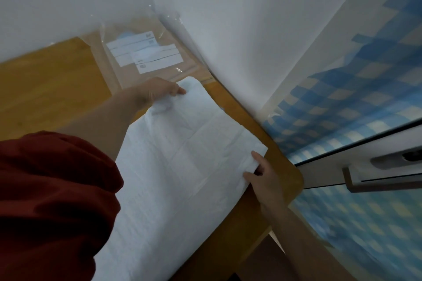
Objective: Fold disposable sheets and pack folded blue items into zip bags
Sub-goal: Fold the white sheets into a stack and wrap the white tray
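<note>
Two corners of the sheet (182, 166) pinched: my left hand (157, 92) has the far one, right hand (262, 175) the near one. Sheet's on the bench (45, 89).

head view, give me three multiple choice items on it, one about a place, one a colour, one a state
1. Where do the zip bags lie?
A. at the far corner of the table, by the wall
B. stacked on a chair
C. hung on a hook

2. What colour is the sleeve?
A. green
B. dark red
C. yellow

3. How is the sheet held?
A. untouched
B. by one hand
C. by both hands

Answers:
1 A, the clear bags lie flat where the table meets the wall.
2 B, the sleeve shows dark red.
3 C, the left hand pinches the far corner and the right hand pinches the near one.
</note>
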